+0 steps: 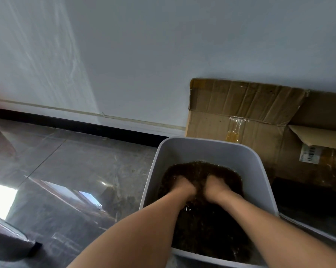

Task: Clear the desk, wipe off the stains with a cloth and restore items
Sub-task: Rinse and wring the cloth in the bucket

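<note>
- Down on the floor [76, 161], against the wall: grey tub [163, 151] of water, with a cardboard box [240, 113] just behind it.
- Cloth [202, 169] lies in the tub, under water, covering most of the bottom. The worktop is not in view.
- Left hand [184, 187] and right hand [218, 188] sit side by side, both sunk to the wrist. My fingers curl down into the cloth, each hand bunching a fold; the tips are hidden.
- Why, as I judge it: two close grips let me rub fold against fold and rinse it ready for wiping.
- Cloth looks dark brown, shaggy, soaked and heavy. The water over it is rippled.
</note>
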The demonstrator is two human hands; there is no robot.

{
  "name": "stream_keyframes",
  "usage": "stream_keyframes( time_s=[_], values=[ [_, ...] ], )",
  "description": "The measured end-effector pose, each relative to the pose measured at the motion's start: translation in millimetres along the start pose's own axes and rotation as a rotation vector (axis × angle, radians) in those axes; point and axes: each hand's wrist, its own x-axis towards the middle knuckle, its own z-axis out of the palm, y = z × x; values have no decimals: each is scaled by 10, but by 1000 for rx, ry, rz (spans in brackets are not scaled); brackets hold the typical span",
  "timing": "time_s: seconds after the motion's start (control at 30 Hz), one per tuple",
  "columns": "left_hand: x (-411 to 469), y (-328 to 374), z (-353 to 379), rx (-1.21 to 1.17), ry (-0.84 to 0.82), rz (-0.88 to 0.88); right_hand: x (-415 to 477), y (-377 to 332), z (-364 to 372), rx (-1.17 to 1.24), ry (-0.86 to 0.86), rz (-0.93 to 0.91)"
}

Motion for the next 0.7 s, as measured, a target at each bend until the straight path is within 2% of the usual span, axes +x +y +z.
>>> stream_keyframes(
  time_s=[0.07,0.17,0.23,0.27,0.4,0.47,0.53,0.63,0.7],
  values=[
    [-41,60,2,-126,-116,-19,11,-36,21,176,31,28],
    [-56,129,-36,-423,-53,-154,-50,-134,23,480,93,115],
    [-93,152,-102,-637,-26,-246,-132,-220,9,565,106,121],
    [-95,179,-126,-697,-37,-239,-155,-235,-3,571,121,114],
    [-193,283,-141,-693,-105,-123,-139,-103,-161,431,249,142],
    [-185,309,-184,-701,-89,-100,-132,-59,-243,471,190,113],
    [-181,311,-238,-700,-16,-75,-172,-54,-315,618,79,64],
    [-161,286,-227,-735,91,-75,-272,-69,-359,589,-68,40],
    [-174,272,-202,-779,137,-95,-257,-86,-347,603,-56,34]
  ],
)
